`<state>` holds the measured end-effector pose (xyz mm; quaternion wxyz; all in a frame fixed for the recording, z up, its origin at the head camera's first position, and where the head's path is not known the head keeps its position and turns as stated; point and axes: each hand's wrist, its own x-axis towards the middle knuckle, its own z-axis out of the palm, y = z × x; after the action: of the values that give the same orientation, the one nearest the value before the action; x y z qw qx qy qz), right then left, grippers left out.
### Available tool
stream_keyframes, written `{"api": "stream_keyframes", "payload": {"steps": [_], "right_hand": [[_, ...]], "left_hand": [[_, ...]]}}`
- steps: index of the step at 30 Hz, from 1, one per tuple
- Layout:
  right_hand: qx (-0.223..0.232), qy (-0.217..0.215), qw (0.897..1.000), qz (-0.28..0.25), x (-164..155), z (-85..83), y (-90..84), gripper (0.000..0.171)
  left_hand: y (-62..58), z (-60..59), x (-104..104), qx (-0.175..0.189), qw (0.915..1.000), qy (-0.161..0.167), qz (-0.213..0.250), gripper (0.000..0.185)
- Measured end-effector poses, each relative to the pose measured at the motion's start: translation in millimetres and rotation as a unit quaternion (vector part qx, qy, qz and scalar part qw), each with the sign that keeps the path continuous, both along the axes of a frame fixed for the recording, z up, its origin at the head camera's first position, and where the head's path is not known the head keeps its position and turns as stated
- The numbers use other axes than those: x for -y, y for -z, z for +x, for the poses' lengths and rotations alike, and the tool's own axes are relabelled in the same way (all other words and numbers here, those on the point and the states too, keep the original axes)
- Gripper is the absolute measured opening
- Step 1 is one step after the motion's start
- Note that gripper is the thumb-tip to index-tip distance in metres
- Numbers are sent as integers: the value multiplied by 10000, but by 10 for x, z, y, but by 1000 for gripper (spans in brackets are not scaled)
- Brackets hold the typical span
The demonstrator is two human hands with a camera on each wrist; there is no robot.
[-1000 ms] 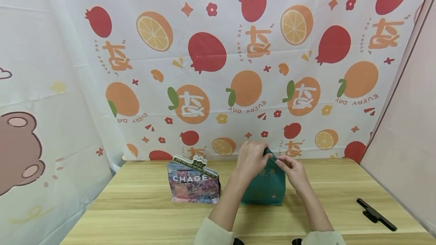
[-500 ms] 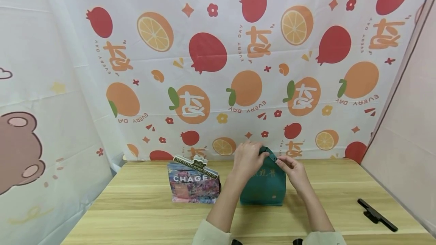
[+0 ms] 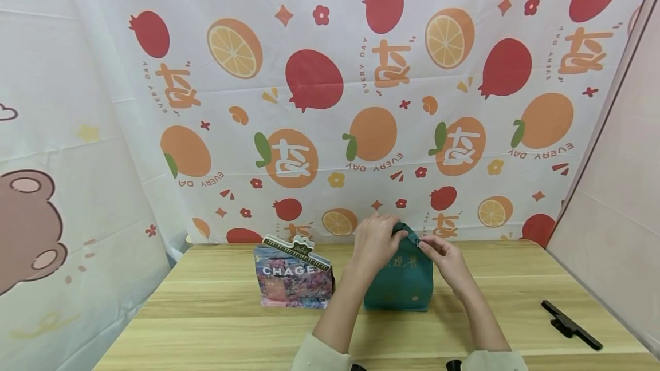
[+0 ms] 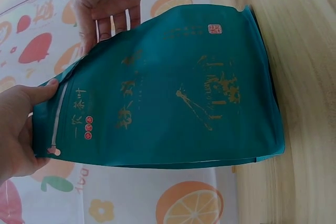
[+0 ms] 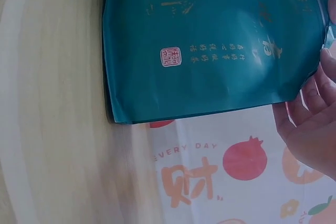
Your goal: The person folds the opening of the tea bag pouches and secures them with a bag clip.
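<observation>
A teal tea bag (image 3: pixel 399 282) with gold lettering stands upright on the wooden table. My left hand (image 3: pixel 374 240) grips its top edge at the left corner, thumb on the front face, as the left wrist view confirms. At the opposite top corner, my right hand (image 3: pixel 444 259) pinches the edge between thumb and fingers. In the left wrist view the bag (image 4: pixel 168 87) narrows toward its top, where a pale strip runs across below the edge. The right wrist view shows my right hand (image 5: pixel 315 124) with its fingers behind the bag's edge.
Left of the teal bag stands a colourful CHAGEE pouch (image 3: pixel 294 285) with a decorated ruler-like clip (image 3: pixel 296 252) slanted across its top. A long black clip (image 3: pixel 569 325) lies at the table's right. A fruit-print cloth (image 3: pixel 330 130) hangs behind the table (image 3: pixel 206 325).
Over the last second my left hand has moved slightly left with the bag's top corner, and more of the top edge shows. My right hand keeps its pinch in nearly the same place.
</observation>
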<state>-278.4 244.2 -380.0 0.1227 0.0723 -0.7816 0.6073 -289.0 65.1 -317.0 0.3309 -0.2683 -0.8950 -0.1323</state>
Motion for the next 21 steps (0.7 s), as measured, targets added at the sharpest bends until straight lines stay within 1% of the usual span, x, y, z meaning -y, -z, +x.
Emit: {"api": "stream_keyframes", "payload": {"steps": [5,12,16,21], "right_hand": [[-101,-38,9997,227,-11,6,-9,39],[-504,-85,9964,670,-84,39,-58,35],[-678,-148,9958,595,-141,53,-84,33],[-706,-301,9960,449,-201,78,-117,35]], "left_hand": [[14,6,1,-98,9999,11,62,24],[22,0,0,-165,9998,4,69,24],[27,-4,0,-198,9998,-4,70,24],[26,-1,0,-195,9998,15,86,24]]}}
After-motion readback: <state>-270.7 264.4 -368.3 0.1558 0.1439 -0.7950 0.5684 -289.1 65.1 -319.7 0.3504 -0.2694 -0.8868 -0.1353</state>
